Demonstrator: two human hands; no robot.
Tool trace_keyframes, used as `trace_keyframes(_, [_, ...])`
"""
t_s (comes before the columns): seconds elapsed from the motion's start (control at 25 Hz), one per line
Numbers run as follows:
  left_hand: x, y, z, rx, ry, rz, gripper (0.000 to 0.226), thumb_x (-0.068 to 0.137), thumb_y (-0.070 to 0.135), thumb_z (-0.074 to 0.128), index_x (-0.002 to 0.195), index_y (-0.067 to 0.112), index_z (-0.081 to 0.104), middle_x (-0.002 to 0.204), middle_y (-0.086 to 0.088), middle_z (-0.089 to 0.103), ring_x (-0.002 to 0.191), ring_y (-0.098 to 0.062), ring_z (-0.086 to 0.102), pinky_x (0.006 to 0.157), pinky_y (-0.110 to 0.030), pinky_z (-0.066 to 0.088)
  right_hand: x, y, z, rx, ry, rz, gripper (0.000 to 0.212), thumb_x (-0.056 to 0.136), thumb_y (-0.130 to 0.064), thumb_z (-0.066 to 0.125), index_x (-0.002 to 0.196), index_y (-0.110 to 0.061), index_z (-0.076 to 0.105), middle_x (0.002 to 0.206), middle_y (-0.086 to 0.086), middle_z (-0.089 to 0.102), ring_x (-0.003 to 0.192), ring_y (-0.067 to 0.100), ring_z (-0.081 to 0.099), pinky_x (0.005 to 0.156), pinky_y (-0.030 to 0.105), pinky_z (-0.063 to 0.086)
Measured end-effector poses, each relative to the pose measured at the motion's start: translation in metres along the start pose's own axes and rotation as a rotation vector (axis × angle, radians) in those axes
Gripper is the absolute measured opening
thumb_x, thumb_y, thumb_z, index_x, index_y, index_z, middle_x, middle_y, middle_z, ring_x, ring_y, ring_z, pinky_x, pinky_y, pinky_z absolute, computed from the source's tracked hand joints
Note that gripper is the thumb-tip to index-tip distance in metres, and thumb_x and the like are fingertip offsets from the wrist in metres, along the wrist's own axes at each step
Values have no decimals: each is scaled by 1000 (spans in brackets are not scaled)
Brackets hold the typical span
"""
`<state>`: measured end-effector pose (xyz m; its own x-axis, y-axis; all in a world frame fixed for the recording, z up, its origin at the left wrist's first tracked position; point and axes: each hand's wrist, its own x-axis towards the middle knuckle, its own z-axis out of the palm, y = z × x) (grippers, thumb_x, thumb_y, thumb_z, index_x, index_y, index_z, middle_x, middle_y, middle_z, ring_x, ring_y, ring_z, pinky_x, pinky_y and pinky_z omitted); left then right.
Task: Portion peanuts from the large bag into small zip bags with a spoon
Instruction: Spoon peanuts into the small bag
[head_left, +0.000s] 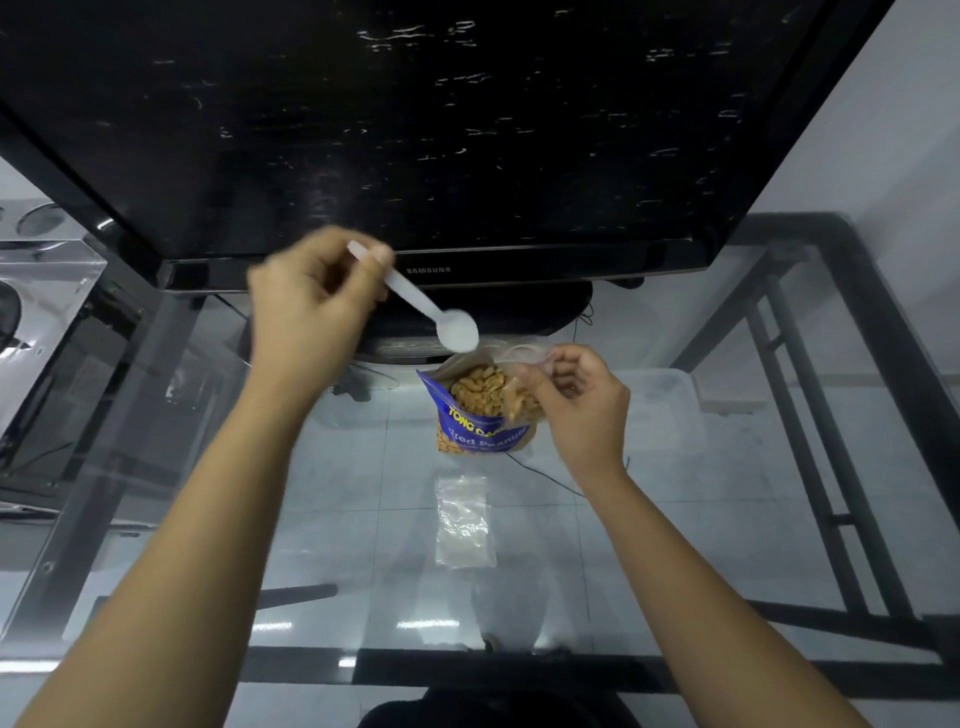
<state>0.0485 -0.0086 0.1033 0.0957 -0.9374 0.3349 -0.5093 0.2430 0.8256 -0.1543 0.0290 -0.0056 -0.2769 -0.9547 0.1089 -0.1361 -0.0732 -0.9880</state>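
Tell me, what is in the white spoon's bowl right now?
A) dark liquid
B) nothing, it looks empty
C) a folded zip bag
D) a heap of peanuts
B: the white spoon, held by the left hand, hangs over the open peanut bag with its bowl bare, and the peanuts lie in the bag below.

Dim cool light, glass glare, blurred left hand (306, 306)

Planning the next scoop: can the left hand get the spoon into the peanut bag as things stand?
Probably yes. The left hand holds the spoon with its bowl just above the peanut bag, whose mouth gapes open. The right hand holds a small zip bag at the right rim, slightly crowding it.
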Motion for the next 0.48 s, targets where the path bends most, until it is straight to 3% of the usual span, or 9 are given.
trace_keyframes(0.12, [-23, -39, 39, 114, -116, -205, 9, 84, 29, 61, 84, 23, 68, 65, -4, 66, 63, -29, 64, 66, -46, 55, 0, -1, -4, 28, 14, 58, 20, 69, -26, 79, 74, -26, 59, 71, -6, 64, 64, 5, 61, 61, 21, 52])
trace_keyframes(0.24, [-33, -63, 60, 224, -146, -363, 37, 84, 28, 65, 115, 7, 62, 78, -7, 66, 73, -26, 64, 75, -47, 56, -3, -1, -10, 31, 40, 70, 20, 71, -24, 78, 74, -27, 59, 72, -6, 64, 66, 7, 62, 59, 20, 52])
trace_keyframes(0.36, [-41, -61, 61, 363, 1, -289, 61, 86, 36, 61, 134, 3, 43, 113, -18, 58, 97, -28, 59, 87, -39, 49, -8, -1, -22, 26, 49, 73, 19, 72, -24, 78, 75, -25, 59, 74, -4, 65, 65, 6, 63, 58, 18, 52])
trace_keyframes(0.44, [-58, -42, 66, 293, 121, -102, 43, 91, 30, 55, 126, 5, 53, 105, -11, 59, 86, -21, 58, 76, -26, 46, -12, 0, -30, 32, 61, 99, 18, 72, -23, 78, 76, -21, 60, 73, -4, 65, 63, 1, 62, 55, 15, 51])
trace_keyframes(0.48, [-70, -31, 73, 248, 81, -50, 34, 91, 29, 53, 116, 8, 61, 95, -5, 62, 79, -16, 58, 68, -23, 46, -13, 0, -35, 35, 69, 114, 18, 73, -22, 77, 76, -20, 60, 72, -5, 64, 62, -1, 61, 55, 14, 50])
